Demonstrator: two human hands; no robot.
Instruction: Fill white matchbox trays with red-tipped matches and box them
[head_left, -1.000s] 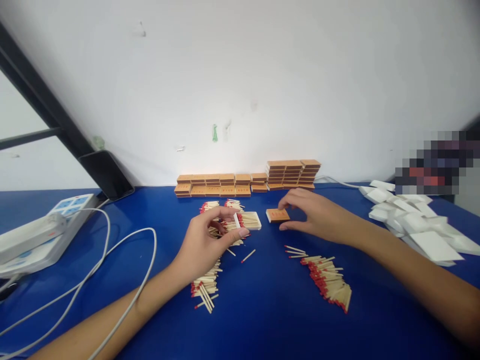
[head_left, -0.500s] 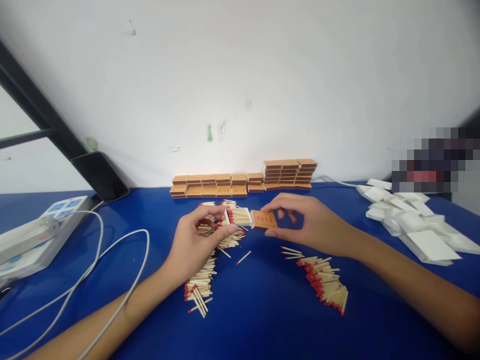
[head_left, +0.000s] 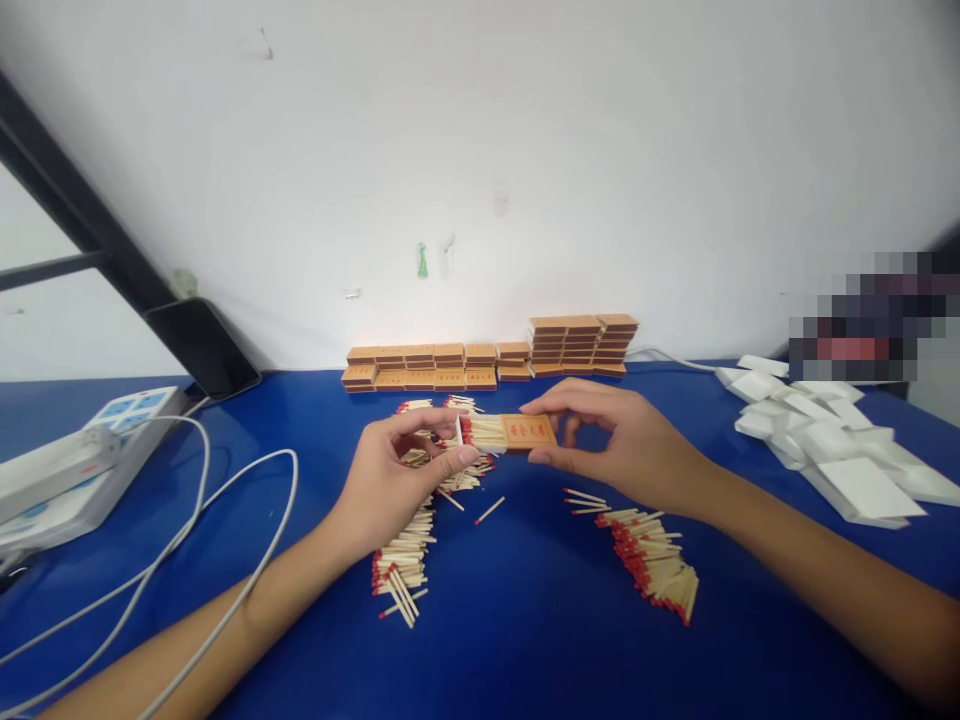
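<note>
Between thumb and fingers, my left hand (head_left: 401, 475) grips a white matchbox tray (head_left: 460, 432) filled with red-tipped matches (head_left: 484, 432). My right hand (head_left: 611, 435) pinches an orange matchbox sleeve (head_left: 529, 432) with red lettering. The tray's right end sits inside the sleeve's left end, while its left part stays exposed. Both are held over the blue table. Below and behind my left hand lies a long heap of loose matches (head_left: 405, 545), partly hidden by the hand. Another pile of matches (head_left: 651, 560) spreads in front of my right hand.
Stacked matchboxes (head_left: 577, 345) line the wall at the back of the blue table (head_left: 517, 610). White trays (head_left: 825, 430) are heaped at the right. A power strip (head_left: 112, 480), a looping white cable (head_left: 292, 480) and a dark phone-like slab (head_left: 204, 345) occupy the left.
The tray and sleeve have come together: the tray's right end, earlier at the sleeve's mouth, is now inside it. The sleeve has levelled out. Both hands keep their grip.
</note>
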